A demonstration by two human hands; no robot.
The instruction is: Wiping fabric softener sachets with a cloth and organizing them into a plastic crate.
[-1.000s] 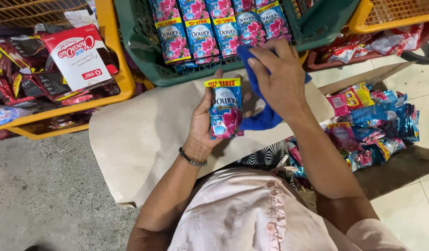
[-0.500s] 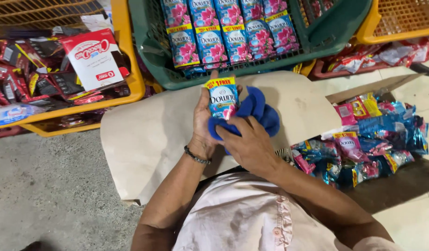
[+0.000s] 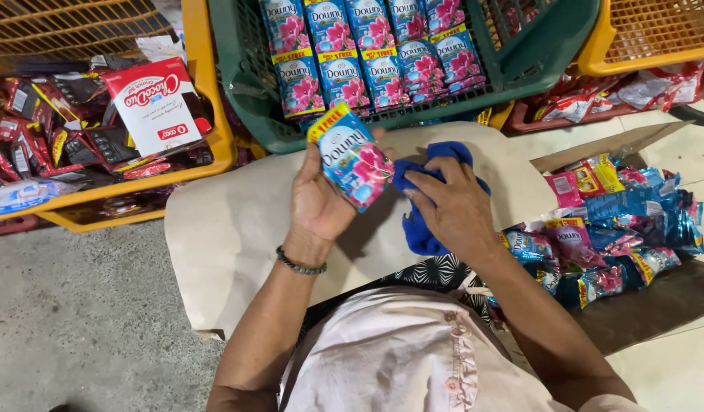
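My left hand (image 3: pixel 321 200) holds up a blue sachet pack (image 3: pixel 352 156) with pink flowers and a yellow corner, tilted to the left. My right hand (image 3: pixel 453 210) grips a bunched blue cloth (image 3: pixel 428 194) just right of the pack, resting over a brown cardboard sheet (image 3: pixel 230 236) on my lap. Directly ahead, a green basket (image 3: pixel 249 91) holds rows of the same kind of sachet packs (image 3: pixel 367 61). A dark bead bracelet (image 3: pixel 298 263) circles my left wrist.
A yellow basket (image 3: pixel 207 130) at the left holds dark and red snack packets and a red-and-white box (image 3: pixel 154 103). An open cardboard box (image 3: pixel 657 290) at the right is piled with blue and pink sachets (image 3: pixel 619 229). Another yellow basket (image 3: pixel 657 38) stands far right. Bare concrete floor (image 3: pixel 77 320) lies lower left.
My right hand drew the blue cloth down from the basket's edge to beside the pack. My left hand tilted the sachet pack leftward and raised it slightly.
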